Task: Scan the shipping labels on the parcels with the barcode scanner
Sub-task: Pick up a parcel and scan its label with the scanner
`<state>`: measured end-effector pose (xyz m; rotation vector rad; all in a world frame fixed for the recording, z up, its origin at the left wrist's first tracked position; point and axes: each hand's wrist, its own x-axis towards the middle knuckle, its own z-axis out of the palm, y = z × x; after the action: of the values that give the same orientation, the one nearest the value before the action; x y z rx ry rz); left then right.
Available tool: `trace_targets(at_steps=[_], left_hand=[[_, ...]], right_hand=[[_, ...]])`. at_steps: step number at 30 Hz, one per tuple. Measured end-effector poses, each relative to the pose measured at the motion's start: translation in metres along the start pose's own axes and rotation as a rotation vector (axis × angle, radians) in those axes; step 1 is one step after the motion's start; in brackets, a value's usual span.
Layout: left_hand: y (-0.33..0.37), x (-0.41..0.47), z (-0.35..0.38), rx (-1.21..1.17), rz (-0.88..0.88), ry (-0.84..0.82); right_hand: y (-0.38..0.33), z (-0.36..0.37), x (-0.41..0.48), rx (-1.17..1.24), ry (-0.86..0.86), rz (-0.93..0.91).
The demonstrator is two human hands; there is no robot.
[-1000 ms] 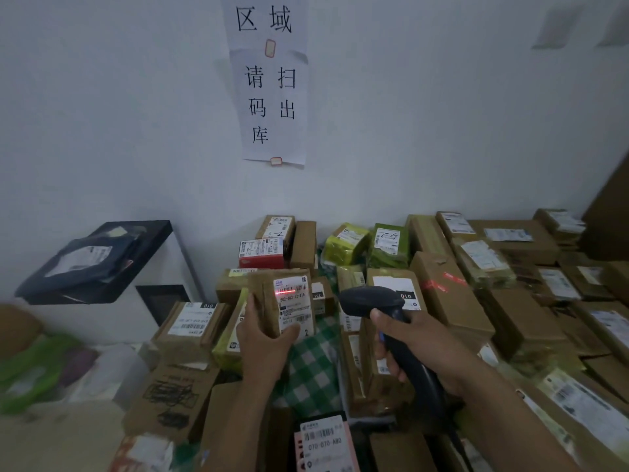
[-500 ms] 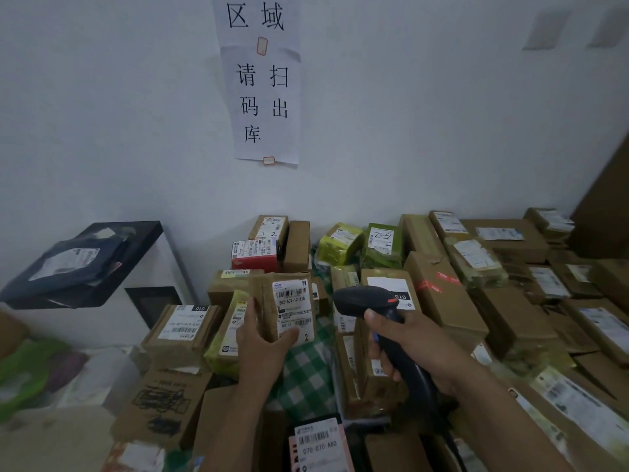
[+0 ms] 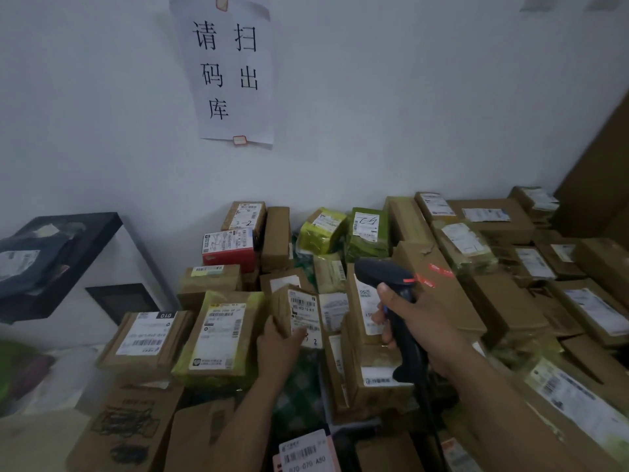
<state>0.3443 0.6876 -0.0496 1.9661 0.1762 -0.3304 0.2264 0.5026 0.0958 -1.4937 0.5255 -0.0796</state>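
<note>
My left hand (image 3: 277, 349) grips a small brown cardboard parcel (image 3: 299, 310) from below, its white shipping label with barcodes facing me and tilted a little right. My right hand (image 3: 413, 327) is wrapped round the handle of a black barcode scanner (image 3: 383, 274), whose head points left, just right of and above the parcel. No red scan line shows on the held label. Around both hands lie many brown, green and red parcels with white labels.
A green-wrapped parcel (image 3: 221, 335) and a brown box (image 3: 146, 337) lie left of my left hand. A black shelf (image 3: 71, 247) with a dark bag stands far left. A paper sign (image 3: 228, 69) hangs on the white wall. Stacked brown boxes (image 3: 503, 301) fill the right side.
The red scan line on the held label has gone. My left hand has lowered the parcel and tilted it toward the pile; the scanner has lifted away to the right.
</note>
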Motion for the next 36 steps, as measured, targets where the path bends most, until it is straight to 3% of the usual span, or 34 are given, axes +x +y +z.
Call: trace_targets(at_steps=[5,12,14,18,30,36], left_hand=[[-0.005,0.039,0.013,-0.059,-0.071,-0.035],[-0.012,0.075,0.034,0.116,-0.103,-0.193],[-0.013,0.078,0.041,0.261,-0.079,-0.241],[-0.020,0.088,0.048,0.489,0.023,-0.167],[-0.015,0.093,0.058,0.648,0.115,-0.053],[-0.011,0.090,0.049,0.783,0.176,-0.105]], right_hand=[[0.004,-0.006,0.016,-0.014,-0.005,0.048],[0.010,-0.011,0.025,0.019,-0.033,0.073],[0.012,-0.011,0.026,0.019,-0.041,0.070],[0.011,-0.011,0.028,0.010,-0.048,0.070],[0.012,-0.013,0.029,0.015,-0.056,0.077],[0.012,-0.016,0.027,0.045,-0.051,0.092]])
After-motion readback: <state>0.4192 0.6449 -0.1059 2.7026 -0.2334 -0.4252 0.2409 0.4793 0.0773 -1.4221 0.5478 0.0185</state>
